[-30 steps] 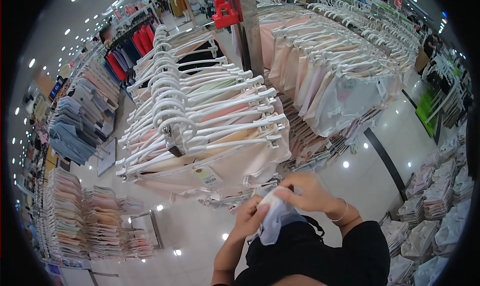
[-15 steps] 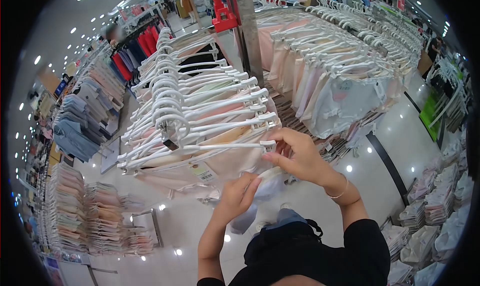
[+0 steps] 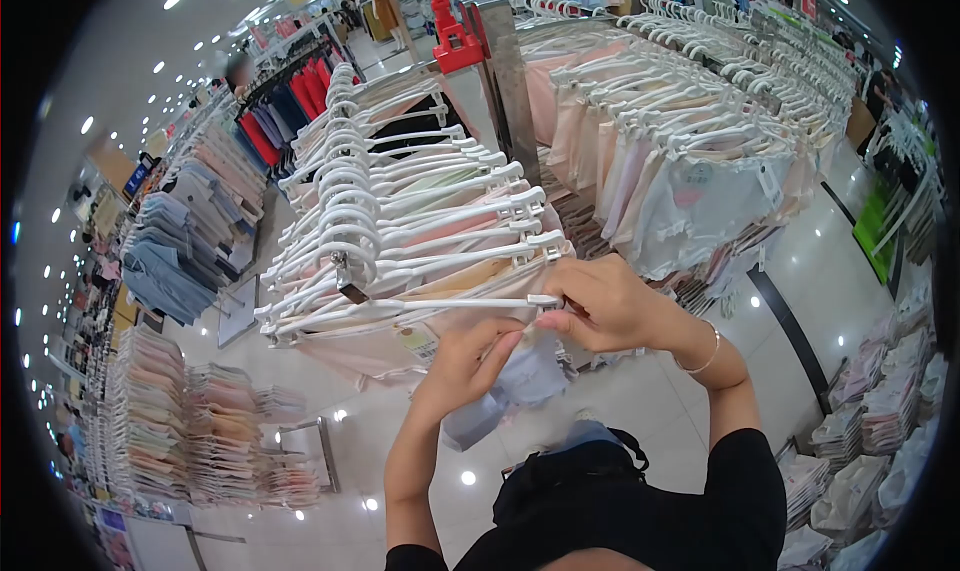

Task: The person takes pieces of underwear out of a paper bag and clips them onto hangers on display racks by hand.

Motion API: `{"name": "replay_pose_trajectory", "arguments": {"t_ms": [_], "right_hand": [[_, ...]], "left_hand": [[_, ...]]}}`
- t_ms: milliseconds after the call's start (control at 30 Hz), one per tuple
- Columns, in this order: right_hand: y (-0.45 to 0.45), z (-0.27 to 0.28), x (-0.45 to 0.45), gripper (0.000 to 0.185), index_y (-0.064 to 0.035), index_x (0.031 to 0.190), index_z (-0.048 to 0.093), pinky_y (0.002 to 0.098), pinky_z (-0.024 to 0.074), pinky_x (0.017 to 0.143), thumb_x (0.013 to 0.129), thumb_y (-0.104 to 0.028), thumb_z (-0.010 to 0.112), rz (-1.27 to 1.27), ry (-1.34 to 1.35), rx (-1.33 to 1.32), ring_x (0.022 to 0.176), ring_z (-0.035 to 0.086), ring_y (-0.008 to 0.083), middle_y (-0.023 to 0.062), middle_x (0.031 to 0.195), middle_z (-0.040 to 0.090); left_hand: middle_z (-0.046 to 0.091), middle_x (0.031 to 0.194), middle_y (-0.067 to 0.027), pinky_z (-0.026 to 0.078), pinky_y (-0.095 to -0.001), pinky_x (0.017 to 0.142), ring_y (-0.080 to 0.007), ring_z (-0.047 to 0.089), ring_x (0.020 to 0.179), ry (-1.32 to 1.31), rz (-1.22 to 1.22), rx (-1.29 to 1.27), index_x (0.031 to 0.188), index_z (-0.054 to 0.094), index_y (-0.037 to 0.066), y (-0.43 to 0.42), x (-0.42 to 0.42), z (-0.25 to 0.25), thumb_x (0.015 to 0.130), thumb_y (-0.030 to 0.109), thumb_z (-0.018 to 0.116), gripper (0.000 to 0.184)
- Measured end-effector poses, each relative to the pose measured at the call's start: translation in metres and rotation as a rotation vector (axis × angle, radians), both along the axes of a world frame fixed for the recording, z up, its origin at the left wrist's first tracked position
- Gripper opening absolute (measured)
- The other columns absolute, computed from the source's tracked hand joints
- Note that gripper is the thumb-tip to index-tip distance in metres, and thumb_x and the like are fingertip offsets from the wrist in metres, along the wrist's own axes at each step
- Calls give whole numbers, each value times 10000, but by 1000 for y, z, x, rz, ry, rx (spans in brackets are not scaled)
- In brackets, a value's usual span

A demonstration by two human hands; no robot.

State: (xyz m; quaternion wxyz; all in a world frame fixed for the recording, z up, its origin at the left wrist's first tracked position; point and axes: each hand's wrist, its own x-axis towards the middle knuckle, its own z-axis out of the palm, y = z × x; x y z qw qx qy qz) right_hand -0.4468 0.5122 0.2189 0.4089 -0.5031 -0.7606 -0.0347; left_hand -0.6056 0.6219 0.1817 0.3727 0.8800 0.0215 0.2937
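Note:
A pale garment (image 3: 530,376) hangs from my left hand (image 3: 478,356), its upper edge pinched between thumb and fingers. My right hand (image 3: 600,306) is closed at the right end clip of the front white hanger (image 3: 450,304), with its thumb near the garment's edge. Whether the clip is open cannot be made out, as fingers cover part of it. Behind the hanger, a light pink garment with a tag (image 3: 418,341) hangs at the front of a dense row of white hangers (image 3: 345,211) on a rail.
A second rack of pale garments (image 3: 690,206) stands to the right behind a metal post (image 3: 512,96) with a red fixture (image 3: 455,46). Stacked garments (image 3: 150,401) are at the lower left, more (image 3: 850,471) at the lower right. People are in the far background.
Both hands moved from in front of my body up to the front hanger, the right one to its clip. The garment, bunched earlier, now hangs down; in the last half second my hands came closer together.

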Motion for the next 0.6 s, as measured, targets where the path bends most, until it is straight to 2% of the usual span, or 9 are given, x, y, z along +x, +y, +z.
{"name": "replay_pose_trajectory", "arguments": {"t_ms": [300, 467, 567, 600], "right_hand": [[0, -1, -4, 176, -18, 668, 443, 315, 346, 418, 672, -139, 571, 8, -23, 44, 480, 446, 260, 94, 558, 416], [0, 1, -2, 178, -20, 652, 442, 312, 335, 408, 669, -138, 574, 26, -39, 55, 454, 432, 261, 88, 535, 402], [6, -5, 0, 192, -30, 646, 463, 263, 295, 345, 675, -172, 590, 62, -37, 128, 368, 389, 178, 54, 502, 394], [6, -5, 0, 193, -31, 641, 464, 262, 294, 344, 673, -172, 592, 61, -29, 128, 366, 389, 176, 52, 500, 394]], "left_hand": [[542, 665, -121, 399, -282, 503, -250, 520, 543, 92, -61, -9, 786, 526, 21, 2, 1, 12, 726, 67, 502, 80], [539, 656, -122, 399, -299, 518, -261, 519, 563, 128, -178, 89, 791, 528, 16, 8, 4, 22, 724, 75, 503, 93], [540, 661, -124, 403, -304, 534, -267, 525, 584, 158, -200, 87, 803, 532, 14, 10, 2, 26, 722, 83, 509, 109], [541, 664, -125, 404, -304, 540, -268, 528, 592, 163, -196, 77, 808, 534, 14, 11, 2, 27, 721, 86, 511, 115]]}}
